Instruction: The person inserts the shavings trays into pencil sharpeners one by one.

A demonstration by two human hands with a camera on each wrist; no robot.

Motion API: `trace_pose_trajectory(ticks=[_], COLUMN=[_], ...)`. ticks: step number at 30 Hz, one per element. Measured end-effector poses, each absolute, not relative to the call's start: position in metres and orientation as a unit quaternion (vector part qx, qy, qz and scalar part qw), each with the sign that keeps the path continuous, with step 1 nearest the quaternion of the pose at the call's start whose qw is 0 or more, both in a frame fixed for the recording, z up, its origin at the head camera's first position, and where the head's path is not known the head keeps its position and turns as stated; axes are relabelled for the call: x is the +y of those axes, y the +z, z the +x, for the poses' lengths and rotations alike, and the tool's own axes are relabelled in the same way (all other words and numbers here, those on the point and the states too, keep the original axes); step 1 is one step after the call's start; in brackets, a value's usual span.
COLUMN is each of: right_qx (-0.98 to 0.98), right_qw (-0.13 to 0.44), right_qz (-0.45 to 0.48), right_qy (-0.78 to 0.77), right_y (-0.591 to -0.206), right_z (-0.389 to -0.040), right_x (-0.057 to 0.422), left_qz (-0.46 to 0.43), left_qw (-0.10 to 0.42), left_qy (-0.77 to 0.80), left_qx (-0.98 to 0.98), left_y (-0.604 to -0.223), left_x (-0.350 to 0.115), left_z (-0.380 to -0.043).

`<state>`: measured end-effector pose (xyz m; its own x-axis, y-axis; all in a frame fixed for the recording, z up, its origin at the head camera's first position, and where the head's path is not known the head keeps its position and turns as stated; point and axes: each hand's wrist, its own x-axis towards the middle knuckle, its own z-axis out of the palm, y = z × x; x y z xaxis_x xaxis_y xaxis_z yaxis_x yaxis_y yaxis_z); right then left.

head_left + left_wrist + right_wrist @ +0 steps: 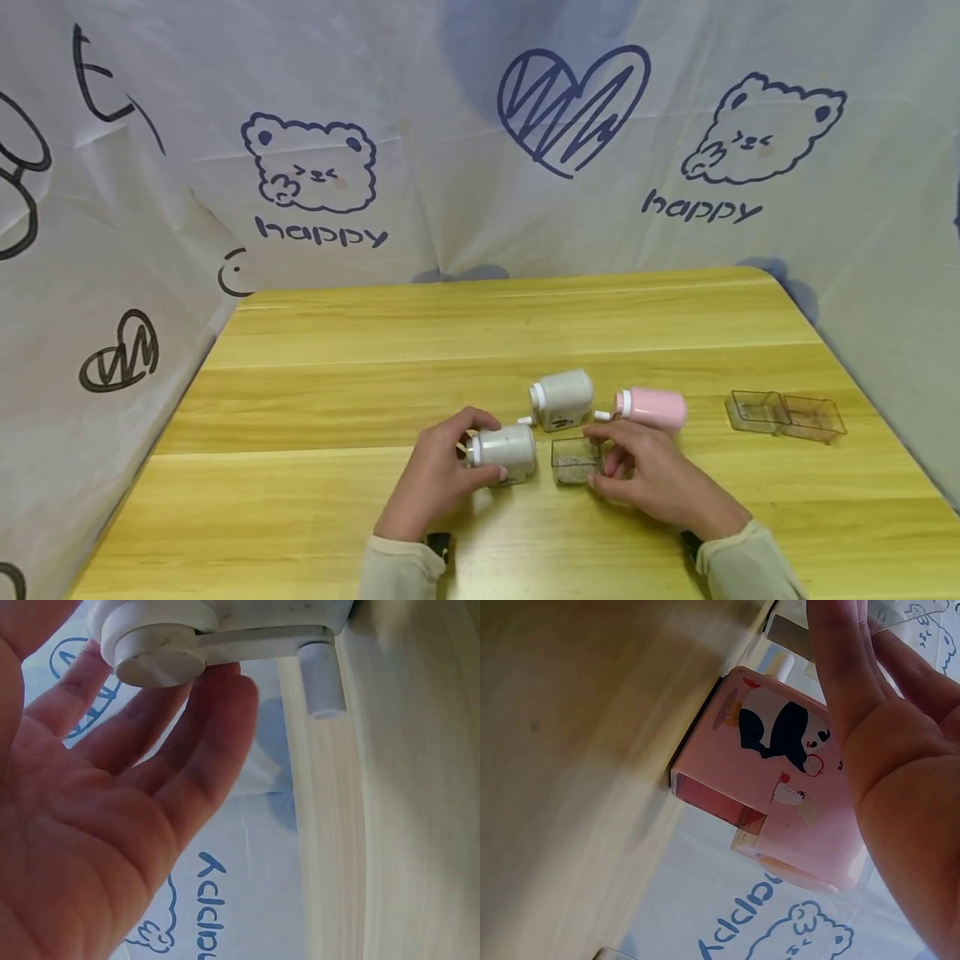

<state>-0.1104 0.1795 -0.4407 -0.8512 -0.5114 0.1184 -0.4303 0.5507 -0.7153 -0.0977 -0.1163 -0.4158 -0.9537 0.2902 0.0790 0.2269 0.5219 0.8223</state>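
Note:
My left hand (442,475) grips a grey-white hand-crank pencil sharpener (510,450) lying on the table, thumb on the near side and fingers on the far side. Its crank handle (322,681) shows in the left wrist view. To the right, my right hand (656,471) pinches a clear shavings drawer (576,462) with grey shavings in it. Behind the drawer lies a second grey-white sharpener (566,400). A pink sharpener (656,407) is just beyond my right hand; in the right wrist view its panda print (780,735) and open drawer slot (712,802) show.
Two more clear drawers (757,412) sit side by side at the table's right. The wooden table (337,375) meets a white cloth backdrop (442,167) with drawings at its far and left edges.

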Motion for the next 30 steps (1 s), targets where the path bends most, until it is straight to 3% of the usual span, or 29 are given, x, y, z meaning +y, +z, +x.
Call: trace_pose_trajectory(ticks=[30], right_qx=[0.880], right_qw=[0.020], right_qz=[-0.268], right_qy=[-0.390], right_y=[-0.4414], right_z=[-0.1101], right_x=[0.1742], left_qz=[0.160], left_qw=[0.061], left_qy=[0.454], left_qx=[0.874], left_y=[-0.4194], left_x=[-0.1143], left_z=[-0.0967])
